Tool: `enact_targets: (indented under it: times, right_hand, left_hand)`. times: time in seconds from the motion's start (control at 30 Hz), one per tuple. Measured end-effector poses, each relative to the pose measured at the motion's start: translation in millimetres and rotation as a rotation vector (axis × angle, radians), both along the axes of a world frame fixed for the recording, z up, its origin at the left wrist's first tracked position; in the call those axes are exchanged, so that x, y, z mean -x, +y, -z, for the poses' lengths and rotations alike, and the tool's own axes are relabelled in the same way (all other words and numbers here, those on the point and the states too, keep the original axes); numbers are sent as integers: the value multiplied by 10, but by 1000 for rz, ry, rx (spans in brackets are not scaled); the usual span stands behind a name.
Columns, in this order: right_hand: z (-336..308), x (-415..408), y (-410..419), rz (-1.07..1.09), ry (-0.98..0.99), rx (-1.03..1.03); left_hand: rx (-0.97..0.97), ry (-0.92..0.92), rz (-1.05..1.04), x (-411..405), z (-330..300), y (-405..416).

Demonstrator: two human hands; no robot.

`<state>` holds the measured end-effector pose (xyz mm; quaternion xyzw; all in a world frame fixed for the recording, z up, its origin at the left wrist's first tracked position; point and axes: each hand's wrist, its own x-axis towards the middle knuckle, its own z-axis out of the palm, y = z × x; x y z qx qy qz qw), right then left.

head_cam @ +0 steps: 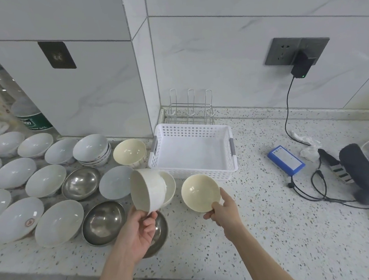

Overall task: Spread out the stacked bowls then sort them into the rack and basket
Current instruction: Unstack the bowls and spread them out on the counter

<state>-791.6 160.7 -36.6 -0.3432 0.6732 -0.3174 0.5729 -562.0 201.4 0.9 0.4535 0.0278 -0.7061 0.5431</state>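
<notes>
Both hands are nearest the lens, each with a bowl. The left hand (142,227) pinches the rim of a white bowl (147,188) tipped on its side, thumb inside and fingers closed on the outer wall; a second cream bowl (169,187) sits just behind it, and whether it is nested against the held one or resting on the counter I cannot tell. The right hand (224,210) grips a cream bowl (199,192) by its near edge, fingers curled under it, raised in front of the white basket (231,155).

Spreading looks nearly done, I judge. White bowls (46,183) lie singly in rows across the left of the counter (276,232), with three steel bowls (81,182) among them and another cream bowl (129,152) beside the basket. One short stack (92,151) of patterned bowls is not yet taken apart.

Sorting has hardly begun, if at all: the basket holds nothing, and the wire rack (190,110) behind it against the wall is bare. Every bowl has yet to reach one or the other.

Off to the right, well apart, lie a blue pack (285,160) and a cable (288,113) from a wall plug.
</notes>
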Motion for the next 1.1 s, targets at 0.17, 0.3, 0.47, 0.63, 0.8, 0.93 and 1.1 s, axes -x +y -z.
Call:
enact_targets:
  times: [0.17,0.3,0.47,0.63,0.8,0.93,1.1]
  right_hand:
    - [7,-62,-123,-26,17,20]
    - [26,-106,-155,-55,11,32]
    - [66,-91,-185,-64,8,21]
    - [58,-94,-188,-95,39,36]
    - [49,-87,-180,-89,43,15]
    - [55,-34,-181,-73,-2,-74]
    - [-23,71,-151,-70,-66,-124]
  left_hand:
    - [-14,-14,-34,17,19,6]
    - [-14,-13,-50,36,24,6]
    - [-6,-20,-49,59,27,3]
    - [12,-41,-37,78,61,-3]
    - [28,-85,-7,114,75,9]
    - [45,-107,20,117,66,18]
    - [91,-121,64,117,41,39]
